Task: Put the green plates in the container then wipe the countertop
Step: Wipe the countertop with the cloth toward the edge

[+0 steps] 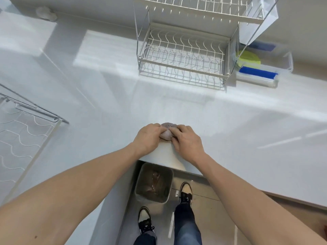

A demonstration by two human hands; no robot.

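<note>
Right now both hands, left hand point(147, 137) and right hand point(185, 138), clench the bunched cloth point(166, 132) between them at the table's point(230, 121) near edge; unwiped surface stretches ahead, green plates point(248, 59) already in the container point(283, 65) far right.

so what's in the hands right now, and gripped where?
Both hands hold a bunched greyish cloth at the countertop edge: left hand on its left side, right hand on its right.
</note>
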